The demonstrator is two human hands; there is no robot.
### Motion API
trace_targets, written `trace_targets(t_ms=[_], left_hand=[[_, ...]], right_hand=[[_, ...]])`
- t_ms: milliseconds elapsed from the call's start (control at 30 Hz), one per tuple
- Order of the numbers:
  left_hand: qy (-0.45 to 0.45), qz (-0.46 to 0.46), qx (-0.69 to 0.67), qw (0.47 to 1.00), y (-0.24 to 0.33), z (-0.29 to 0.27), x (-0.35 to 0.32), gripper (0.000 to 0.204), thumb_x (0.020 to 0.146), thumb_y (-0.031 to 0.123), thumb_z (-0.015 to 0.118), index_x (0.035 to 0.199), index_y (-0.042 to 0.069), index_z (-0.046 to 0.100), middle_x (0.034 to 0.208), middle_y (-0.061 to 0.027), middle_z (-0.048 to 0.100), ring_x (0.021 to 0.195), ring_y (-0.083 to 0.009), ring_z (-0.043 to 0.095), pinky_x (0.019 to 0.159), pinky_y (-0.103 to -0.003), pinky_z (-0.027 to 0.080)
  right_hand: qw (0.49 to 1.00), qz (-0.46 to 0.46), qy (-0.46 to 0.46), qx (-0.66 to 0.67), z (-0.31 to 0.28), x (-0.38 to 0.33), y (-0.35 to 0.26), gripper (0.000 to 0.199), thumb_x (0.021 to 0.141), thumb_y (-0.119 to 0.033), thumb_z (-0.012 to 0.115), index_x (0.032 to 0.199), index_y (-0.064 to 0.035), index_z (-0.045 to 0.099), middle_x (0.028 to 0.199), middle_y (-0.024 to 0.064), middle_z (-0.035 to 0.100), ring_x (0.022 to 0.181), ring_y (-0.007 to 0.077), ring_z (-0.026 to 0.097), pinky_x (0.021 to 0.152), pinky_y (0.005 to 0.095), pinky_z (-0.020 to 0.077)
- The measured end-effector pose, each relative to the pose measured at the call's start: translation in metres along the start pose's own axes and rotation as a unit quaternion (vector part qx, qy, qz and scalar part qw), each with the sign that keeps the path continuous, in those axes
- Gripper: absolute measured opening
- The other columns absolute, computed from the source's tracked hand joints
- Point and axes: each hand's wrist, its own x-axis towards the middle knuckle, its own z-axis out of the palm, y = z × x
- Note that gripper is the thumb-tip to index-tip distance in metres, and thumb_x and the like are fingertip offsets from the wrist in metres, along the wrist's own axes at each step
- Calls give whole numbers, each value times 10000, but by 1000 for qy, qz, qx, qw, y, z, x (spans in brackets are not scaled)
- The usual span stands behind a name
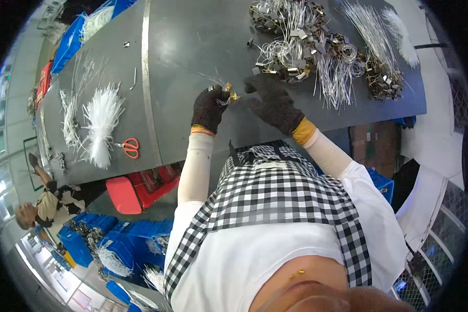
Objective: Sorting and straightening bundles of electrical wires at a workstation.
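My left hand (pixel 210 107), in a dark knit glove, is closed around a small bundle of thin white wires with brass-coloured metal clips (pixel 224 93) just above the grey table (pixel 192 47). My right hand (pixel 273 101), also gloved, hovers flat beside it with fingers spread, holding nothing. Just beyond my right hand lies a tangled heap of white wires and metal clips (pixel 296 41). I wear white sleeves and a black-and-white checked apron.
Bundles of white cable ties (pixel 101 122) and orange-handled scissors (pixel 131 147) lie on the left table section. More wire bundles (pixel 374 47) lie far right. A red stool (pixel 135 190) and blue crates (pixel 114 244) stand below. Another person (pixel 41 205) sits at the left.
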Motion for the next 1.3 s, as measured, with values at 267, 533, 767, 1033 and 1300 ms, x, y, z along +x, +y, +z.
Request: trace_targets(t_ms=[267, 533, 767, 1033, 1300], left_hand=[[78, 82, -325, 939, 30, -1, -37, 319, 902, 84, 676, 1214, 29, 642, 1182, -162, 675, 1114, -290, 650, 957, -364, 519], [54, 174, -367, 912, 31, -39, -66, 262, 923, 120, 684, 1154, -3, 671, 1246, -147, 662, 1133, -264, 647, 946, -356, 524], [124, -102, -439, 884, 6, -77, -110, 415, 902, 84, 693, 1296, -16, 607, 1186, -190, 683, 1093, -315, 668, 961, -362, 528], [167, -81, -141, 972, -67, -34, -174, 590, 887, 23, 601, 1458, 21, 453, 1220, -244, 653, 1165, -417, 611, 964, -451, 504], [230, -252, -15, 940, -119, 105, -265, 613, 868, 14, 578, 1466, 39, 445, 1098, -232, 663, 1001, -447, 625, 884, -493, 503]], right_hand=[[997, -10, -61, -45, 59, 15, -2, 582, 816, -244, 742, 1325, -40, 547, 1155, 225, 658, 1077, 403, 633, 924, 470, 502], [993, 7, -113, 31, 74, 28, -3, 340, 943, -273, 620, 1200, -56, 573, 1071, 197, 679, 1036, 400, 644, 861, 503, 508], [971, -13, -208, 115, 101, 47, 8, 234, 946, -184, 625, 1105, -20, 677, 1042, 161, 684, 963, 340, 671, 838, 417, 551], [903, -178, -372, 124, 169, 43, -67, 262, 923, -190, 622, 1125, -25, 638, 1026, 184, 664, 971, 376, 640, 841, 460, 520], [715, -393, -572, -83, 282, 2, -78, 314, 821, -123, 640, 1132, -88, 666, 1052, 183, 709, 1061, 384, 655, 906, 470, 528]])
